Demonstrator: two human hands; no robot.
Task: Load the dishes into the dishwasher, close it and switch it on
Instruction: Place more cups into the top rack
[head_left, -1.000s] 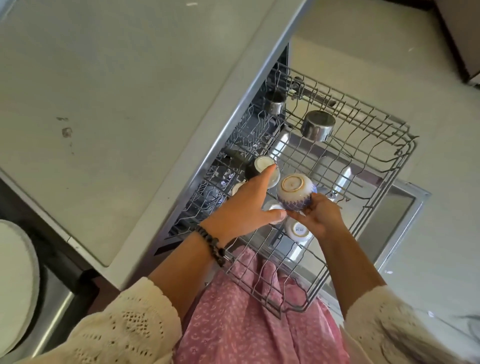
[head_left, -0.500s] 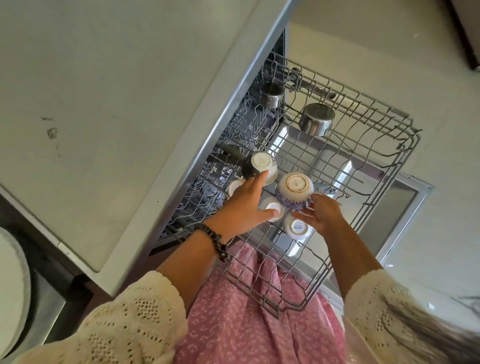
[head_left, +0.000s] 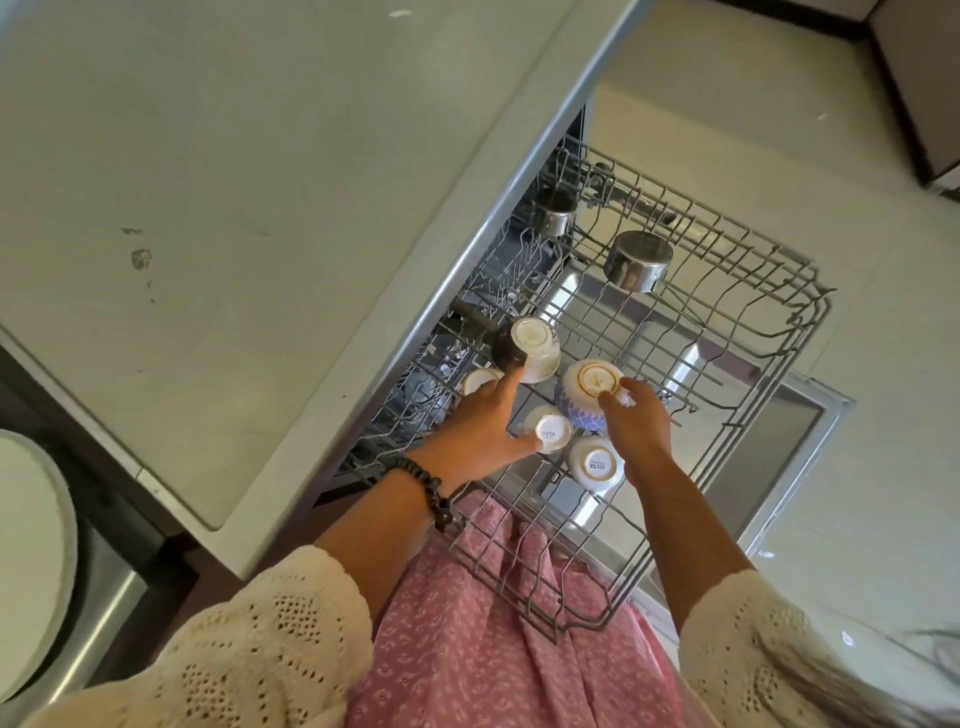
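1. Dishwasher rack (head_left: 748, 374), a grey wire basket, is pulled out from under the bench (head_left: 260, 208) and fills the centre and right of the frame, above the open door (head_left: 779, 447).
2. Blue-patterned bowl (head_left: 584, 402) sits upside down in the middle of the rack; the right hand (head_left: 636, 426) rests over its right side, fingers (head_left: 631, 387) loosely spread and touching its upturned base, not curled round it.
3. Left hand (head_left: 478, 428) reaches in from the lower left with fingers extended; the forefinger tip touches a tilted cup (head_left: 532, 348) and the thumb lies against a small white cup marked "SISTA" (head_left: 548, 428).
4. A second cup with the same marking (head_left: 597, 462) stands inverted just beside the right wrist; another white cup (head_left: 478, 379) is partly hidden behind the left hand.
5. Two steel pots (head_left: 636, 260) (head_left: 553, 210) lie in the rack's far part, upper centre.
6. A beaded bracelet (head_left: 421, 483) circles the left wrist; cream knitted sleeves (head_left: 249, 639) and pink fabric (head_left: 493, 649) fill the bottom of the frame.
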